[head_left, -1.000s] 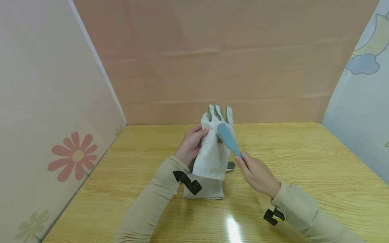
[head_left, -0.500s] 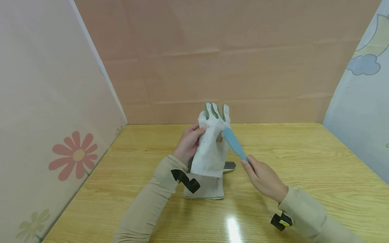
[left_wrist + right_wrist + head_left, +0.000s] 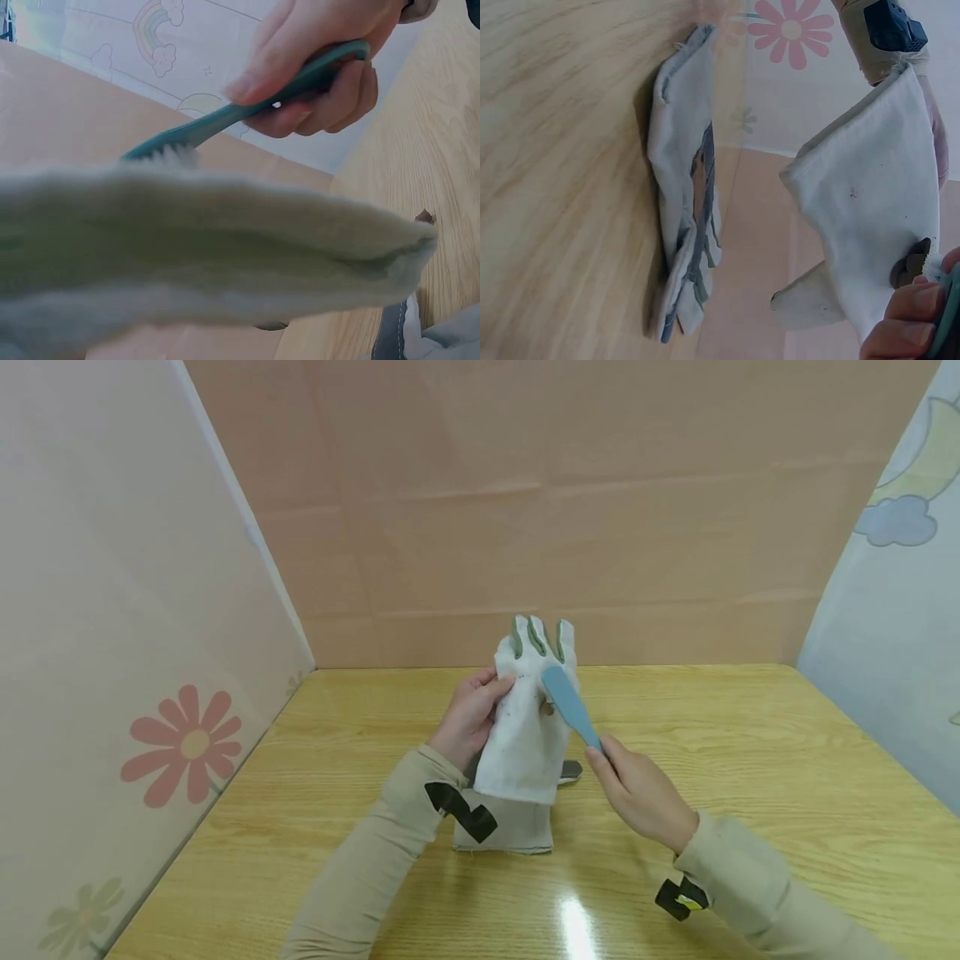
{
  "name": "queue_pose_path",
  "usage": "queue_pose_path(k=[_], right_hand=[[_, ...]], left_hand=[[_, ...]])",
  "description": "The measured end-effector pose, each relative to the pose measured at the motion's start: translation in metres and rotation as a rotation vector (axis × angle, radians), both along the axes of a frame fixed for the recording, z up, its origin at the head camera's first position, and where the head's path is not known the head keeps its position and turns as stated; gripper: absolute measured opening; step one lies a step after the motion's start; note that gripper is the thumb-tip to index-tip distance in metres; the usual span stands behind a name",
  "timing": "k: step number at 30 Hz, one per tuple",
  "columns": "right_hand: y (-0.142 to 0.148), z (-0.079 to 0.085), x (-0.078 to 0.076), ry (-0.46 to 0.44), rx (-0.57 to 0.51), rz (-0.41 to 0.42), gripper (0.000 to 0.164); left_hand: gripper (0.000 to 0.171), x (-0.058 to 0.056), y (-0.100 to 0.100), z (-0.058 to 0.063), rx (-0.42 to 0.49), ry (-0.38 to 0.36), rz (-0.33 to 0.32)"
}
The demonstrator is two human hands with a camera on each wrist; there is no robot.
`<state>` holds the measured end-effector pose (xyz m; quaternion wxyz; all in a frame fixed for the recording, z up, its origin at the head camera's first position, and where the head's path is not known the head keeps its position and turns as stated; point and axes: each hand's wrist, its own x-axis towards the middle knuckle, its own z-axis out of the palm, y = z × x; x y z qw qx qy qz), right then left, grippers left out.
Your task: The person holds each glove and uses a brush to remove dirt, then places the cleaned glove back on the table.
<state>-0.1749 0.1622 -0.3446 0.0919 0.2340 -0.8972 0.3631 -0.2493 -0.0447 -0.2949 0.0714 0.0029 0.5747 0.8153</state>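
Observation:
My left hand [image 3: 472, 714] holds a white work glove [image 3: 521, 756] by its left edge, thumb on the near face. The glove is raised over the table, fingers upward, with green strips between them. My right hand [image 3: 645, 793] grips the handle of a blue brush [image 3: 568, 703]. In the left wrist view, its white bristles [image 3: 172, 157] meet the glove's upper surface. A dark brown patch [image 3: 911, 264] shows on the glove beside the brush in the right wrist view. Beneath, a second glove [image 3: 513, 831], greyish with dark grey parts, lies on the table, partly covered in the head view.
The wood-grain table [image 3: 712, 735] runs back to a plain tan backdrop [image 3: 600, 527]. A side wall with printed flowers [image 3: 187, 743] stands at the left, another with a cloud print [image 3: 896, 518] at the right. Black camera mounts [image 3: 461, 810] sit on both wrists.
The brush slid down to the right over the glove, then back up to the left. The held glove shifted slightly left, then back right. The glove on the table stayed put.

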Motion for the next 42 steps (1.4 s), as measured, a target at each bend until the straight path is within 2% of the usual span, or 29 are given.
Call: queue_pose_path(k=[8,16,22,28,35,42], right_hand=[[0.01,-0.005,0.008,-0.003,0.03,-0.019,0.027],[0.009,0.002,0.006,0.073,-0.019,-0.015,0.027],[0.003,0.002,0.001,0.015,-0.006,-0.002,0.027],[0.009,-0.008,0.007,-0.039,0.035,-0.013,0.027],[0.017,-0.01,0.013,-0.011,0.064,-0.014,0.026],[0.012,-0.004,0.009,0.028,0.04,0.001,0.024]], left_hand=[[0.04,-0.001,-0.004,0.002,-0.001,-0.013,0.0],[0.036,0.0,-0.002,0.002,-0.006,-0.007,0.013],[0.036,0.0,-0.001,0.0,-0.001,0.005,-0.006],[0.04,0.0,-0.002,0.0,-0.001,-0.008,-0.009],[0.041,-0.002,-0.003,0.0,0.005,-0.014,-0.003],[0.037,-0.002,0.0,-0.001,-0.007,-0.018,0.011]])
